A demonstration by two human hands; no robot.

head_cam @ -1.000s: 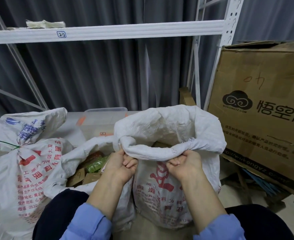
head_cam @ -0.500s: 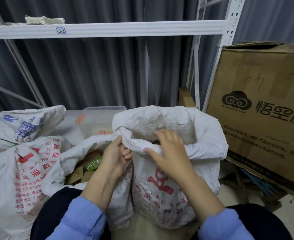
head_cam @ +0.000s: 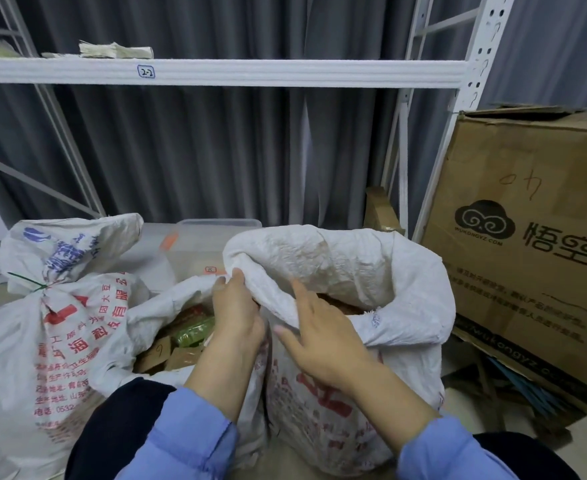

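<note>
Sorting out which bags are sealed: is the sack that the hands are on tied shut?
No, the white woven sack stands open, its rim rolled down and gripped by the left hand.

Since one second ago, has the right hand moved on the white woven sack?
Yes: the right hand let go, shifting left, away from the brown cardboard box.

Head-worn view faces forward and down; close over the sack [head_cam: 337, 265]; shelving [head_cam: 250, 72] behind
</note>
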